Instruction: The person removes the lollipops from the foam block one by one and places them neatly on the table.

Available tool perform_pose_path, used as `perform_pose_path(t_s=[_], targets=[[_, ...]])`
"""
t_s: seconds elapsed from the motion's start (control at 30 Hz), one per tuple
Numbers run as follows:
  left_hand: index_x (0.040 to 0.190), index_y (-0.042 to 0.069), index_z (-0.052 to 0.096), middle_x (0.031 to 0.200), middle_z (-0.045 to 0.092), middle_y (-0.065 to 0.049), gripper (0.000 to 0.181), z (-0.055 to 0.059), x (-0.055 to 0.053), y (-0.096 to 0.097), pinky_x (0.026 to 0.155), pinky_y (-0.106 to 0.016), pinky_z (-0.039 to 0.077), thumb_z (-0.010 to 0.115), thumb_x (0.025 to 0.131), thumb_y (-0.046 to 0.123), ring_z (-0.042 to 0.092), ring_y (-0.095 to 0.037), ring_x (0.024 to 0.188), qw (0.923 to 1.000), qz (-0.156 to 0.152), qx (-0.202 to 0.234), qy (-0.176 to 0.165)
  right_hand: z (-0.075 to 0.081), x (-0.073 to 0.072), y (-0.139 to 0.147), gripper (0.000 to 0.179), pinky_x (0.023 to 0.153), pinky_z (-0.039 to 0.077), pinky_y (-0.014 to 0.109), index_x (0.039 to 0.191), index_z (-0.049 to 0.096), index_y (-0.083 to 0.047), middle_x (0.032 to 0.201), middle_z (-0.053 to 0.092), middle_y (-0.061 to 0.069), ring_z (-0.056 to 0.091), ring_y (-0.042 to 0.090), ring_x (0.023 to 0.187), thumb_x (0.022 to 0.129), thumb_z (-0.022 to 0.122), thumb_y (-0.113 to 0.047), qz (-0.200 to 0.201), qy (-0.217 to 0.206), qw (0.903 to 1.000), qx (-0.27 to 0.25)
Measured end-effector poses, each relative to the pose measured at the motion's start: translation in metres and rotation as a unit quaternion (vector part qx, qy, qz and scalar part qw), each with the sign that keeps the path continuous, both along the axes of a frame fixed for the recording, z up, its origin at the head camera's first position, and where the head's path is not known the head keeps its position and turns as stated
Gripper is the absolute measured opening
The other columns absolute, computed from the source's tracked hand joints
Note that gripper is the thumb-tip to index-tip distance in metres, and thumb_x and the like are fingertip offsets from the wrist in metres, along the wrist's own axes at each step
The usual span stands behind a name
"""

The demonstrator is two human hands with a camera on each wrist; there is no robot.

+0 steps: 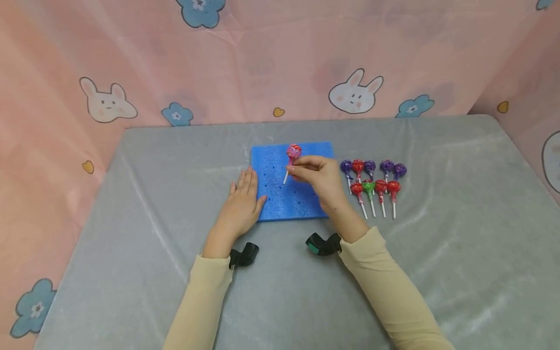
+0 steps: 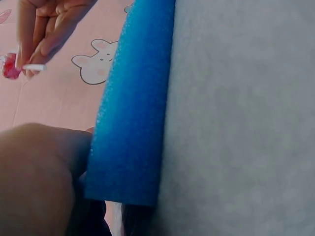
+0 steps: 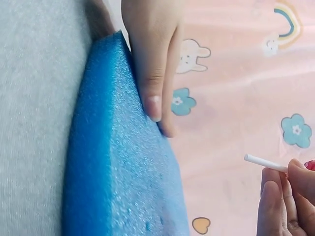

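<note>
A blue foam block (image 1: 284, 206) dotted with small holes lies on the grey table. My right hand (image 1: 321, 177) pinches a pink and red lollipop (image 1: 294, 151) above the block, its wrapped head up and its white stick slanting down. In the right wrist view the bare stick end (image 3: 263, 162) is apart from the foam. My left hand (image 1: 239, 206) lies with straight fingers along the block's left edge, the thumb resting on its near left part. To the right are several wrapped lollipops in two rows, among them a green one (image 1: 369, 186) and a purple one (image 1: 399, 170).
The grey cloth-covered table (image 1: 153, 218) spreads around the block on all sides. Behind it hangs a pink curtain (image 1: 262, 63) printed with rabbits and flowers. A black wrist device (image 1: 324, 244) sits at the right cuff, another (image 1: 245, 254) at the left.
</note>
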State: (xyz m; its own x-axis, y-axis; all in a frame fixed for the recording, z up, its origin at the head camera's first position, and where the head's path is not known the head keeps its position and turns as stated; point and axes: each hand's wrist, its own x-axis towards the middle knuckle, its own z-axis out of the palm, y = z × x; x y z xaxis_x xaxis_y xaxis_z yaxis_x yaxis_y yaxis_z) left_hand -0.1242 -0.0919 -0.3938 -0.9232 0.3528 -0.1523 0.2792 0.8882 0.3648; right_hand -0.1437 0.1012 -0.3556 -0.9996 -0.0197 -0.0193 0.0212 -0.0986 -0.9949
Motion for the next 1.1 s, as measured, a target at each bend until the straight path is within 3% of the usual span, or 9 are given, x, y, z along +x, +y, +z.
perform_pose_path(t_s=[0.33, 0.5, 0.83, 1.1], targets=[[0.149, -0.003, 0.002, 0.156, -0.005, -0.016, 0.066, 0.002, 0.001, 0.000, 0.114, -0.045, 0.000, 0.032, 0.103, 0.034, -0.006, -0.029, 0.143, 0.9999, 0.000, 0.001, -0.010, 0.008, 0.012, 0.022, 0.017, 0.071, 0.056, 0.030, 0.093, 0.064, 0.017, 0.078, 0.070, 0.001, 0.069, 0.014, 0.073, 0.083, 0.068, 0.005, 0.008, 0.022, 0.9997, 0.001], [0.149, -0.002, 0.002, 0.156, -0.005, -0.016, 0.064, 0.003, 0.001, 0.001, 0.114, -0.044, 0.000, 0.031, 0.103, 0.033, -0.005, -0.028, 0.143, 0.9999, 0.000, 0.000, -0.013, 0.007, 0.019, 0.037, 0.004, 0.071, 0.055, 0.029, 0.086, 0.070, 0.004, 0.079, 0.071, 0.002, 0.070, 0.014, 0.074, 0.083, 0.068, 0.005, 0.001, 0.025, 0.9997, 0.002], [0.149, -0.003, 0.002, 0.156, -0.004, -0.016, 0.065, 0.002, 0.001, 0.001, 0.114, -0.045, 0.002, 0.032, 0.103, 0.033, -0.004, -0.028, 0.143, 1.0000, 0.001, 0.003, -0.008, 0.006, 0.032, 0.067, 0.007, 0.072, 0.054, 0.027, 0.082, 0.072, -0.005, 0.081, 0.072, 0.003, 0.070, 0.013, 0.074, 0.083, 0.070, 0.002, -0.008, 0.032, 0.9993, 0.018], [0.148, -0.003, 0.002, 0.156, -0.004, -0.016, 0.065, 0.001, 0.001, 0.000, 0.114, -0.045, 0.002, 0.031, 0.103, 0.033, -0.004, -0.028, 0.143, 1.0000, -0.002, 0.002, -0.005, 0.001, 0.042, 0.092, 0.017, 0.065, 0.055, 0.025, 0.079, 0.073, -0.007, 0.076, 0.071, 0.001, 0.069, 0.011, 0.069, 0.081, 0.068, 0.009, -0.033, 0.033, 0.9989, -0.008]])
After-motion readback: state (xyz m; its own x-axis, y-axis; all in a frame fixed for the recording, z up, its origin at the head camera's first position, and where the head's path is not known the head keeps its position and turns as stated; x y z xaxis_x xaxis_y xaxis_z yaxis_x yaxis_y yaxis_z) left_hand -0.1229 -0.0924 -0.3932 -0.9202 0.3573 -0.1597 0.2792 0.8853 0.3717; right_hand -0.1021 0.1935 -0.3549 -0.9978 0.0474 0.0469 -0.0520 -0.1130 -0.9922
